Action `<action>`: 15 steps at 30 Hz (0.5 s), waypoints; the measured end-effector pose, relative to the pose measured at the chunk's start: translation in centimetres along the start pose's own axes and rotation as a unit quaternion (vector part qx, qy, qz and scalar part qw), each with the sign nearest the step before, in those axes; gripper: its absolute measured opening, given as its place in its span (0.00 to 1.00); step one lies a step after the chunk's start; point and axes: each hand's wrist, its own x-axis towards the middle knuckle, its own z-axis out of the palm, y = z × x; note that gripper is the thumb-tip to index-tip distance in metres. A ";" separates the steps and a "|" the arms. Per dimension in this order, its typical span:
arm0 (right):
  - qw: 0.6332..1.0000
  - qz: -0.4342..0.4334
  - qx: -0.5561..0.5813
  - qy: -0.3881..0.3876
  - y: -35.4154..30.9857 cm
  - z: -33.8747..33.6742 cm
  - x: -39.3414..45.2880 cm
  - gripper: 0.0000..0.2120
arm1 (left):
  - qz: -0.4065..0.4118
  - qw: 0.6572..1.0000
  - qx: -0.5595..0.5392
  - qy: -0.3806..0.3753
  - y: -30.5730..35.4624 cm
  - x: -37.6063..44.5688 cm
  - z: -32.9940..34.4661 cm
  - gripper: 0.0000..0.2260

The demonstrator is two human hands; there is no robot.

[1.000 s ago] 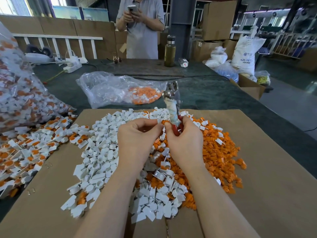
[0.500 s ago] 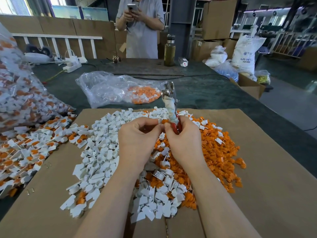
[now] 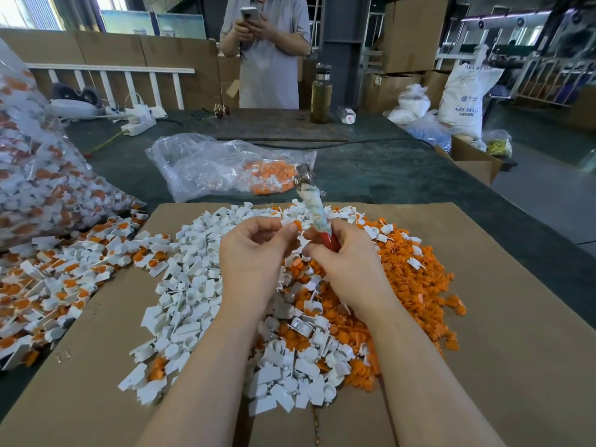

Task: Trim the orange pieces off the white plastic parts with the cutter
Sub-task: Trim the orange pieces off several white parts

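Your left hand [image 3: 254,250] pinches one small white part with an orange piece [image 3: 292,224] between thumb and fingertips, held above the middle of the pile. Just beside it, at 3 o'clock, your right hand [image 3: 346,258] is curled around the red handle of the cutter [image 3: 314,206]; the cloth-wrapped shaft rises toward 12 o'clock and ends in a metal head, which stands apart from the part. Whether the blades are parted is too small to tell.

Under both hands lies one cardboard sheet [image 3: 516,317]. On it sit two heaps too many to count: white parts [image 3: 193,285] from 9 to 6 o'clock, orange scraps [image 3: 416,279] from 1 to 5 o'clock, the two touching beneath your wrists. Bare cardboard runs along the right edge and the near left corner.

Off the sheet's left edge, at 9 o'clock, untrimmed parts [image 3: 48,285] spill from one big clear bag [image 3: 38,175]. A second clear bag [image 3: 225,166], holding orange bits, lies at 12 o'clock just past the sheet's far edge on the dark green table [image 3: 403,169].

Farther at 12 o'clock stand one bottle [image 3: 321,95] and one person [image 3: 267,50] holding a phone. At 2 o'clock are one white sack [image 3: 464,98] and one open box [image 3: 474,159] beside the table's right edge.
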 end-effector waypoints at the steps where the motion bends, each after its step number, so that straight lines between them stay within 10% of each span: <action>1: 1.000 0.008 0.011 -0.014 0.0 -0.2 0.0 0.05 | -0.008 1.000 -0.023 -0.001 0.0 0.1 -0.1 0.04; 15: 0.976 0.029 -0.056 -0.210 -0.5 -2.0 -0.7 0.08 | -0.007 0.986 -0.169 -0.003 0.3 1.1 -1.5 0.06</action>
